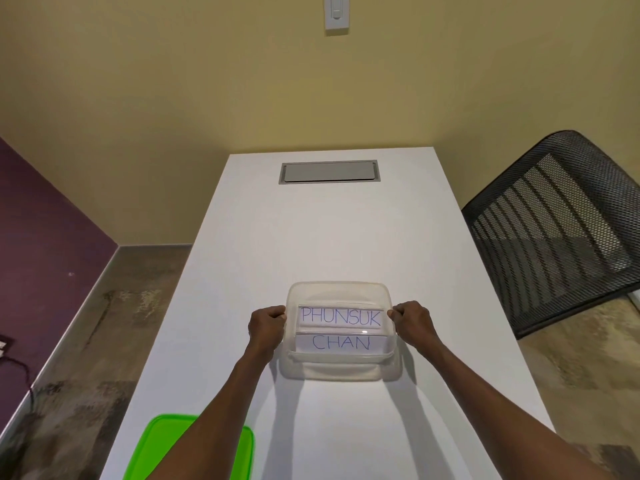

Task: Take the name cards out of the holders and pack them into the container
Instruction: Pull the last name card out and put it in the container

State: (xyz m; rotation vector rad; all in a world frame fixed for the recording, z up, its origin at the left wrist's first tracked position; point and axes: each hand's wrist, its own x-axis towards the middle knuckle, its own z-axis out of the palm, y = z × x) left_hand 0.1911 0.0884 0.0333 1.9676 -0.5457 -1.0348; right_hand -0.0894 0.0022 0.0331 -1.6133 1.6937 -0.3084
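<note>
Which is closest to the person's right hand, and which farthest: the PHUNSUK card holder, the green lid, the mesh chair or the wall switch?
From the right hand, in the head view:
1. PHUNSUK card holder: held at its right end, over the clear container.
2. Green lid: near-left table corner.
3. Mesh chair: right of the table.
4. Wall switch: high on the far wall.

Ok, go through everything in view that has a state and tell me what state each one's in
Container: open, lid off, upright on the table.
Green lid: off, flat on the table's near left.
PHUNSUK card: in its clear holder, held over the container.
CHAN card: in the container.
Left hand: closed on the holder's left end.
Right hand: closed on its right end.
</note>
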